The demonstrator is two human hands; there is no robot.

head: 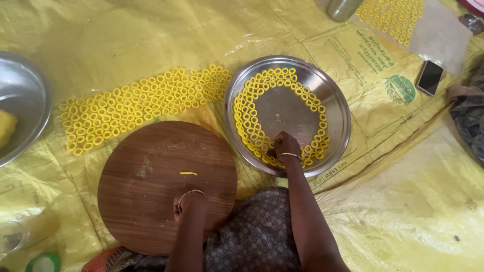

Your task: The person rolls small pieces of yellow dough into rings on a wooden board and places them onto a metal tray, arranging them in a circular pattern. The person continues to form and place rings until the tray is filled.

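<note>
My right hand (pixel 283 143) sets yellow dough rings (pixel 252 132) in the steel plate (pixel 337 117).
Its fingers look pinched on one ring, though that's hard to see; my left hand (pixel 180 207) rests curled on the round wooden board (pixel 151 201).

Soft, even daylight fills the view, bright without harshness. White glare streaks the creased yellow plastic sheet (pixel 151 35) toward the top, and the steel plate (pixel 333 100) shows a dull sheen. Shadows are faint and short. Focus holds at centre; the corners look softer and slightly stretched, especially lower left.
</note>
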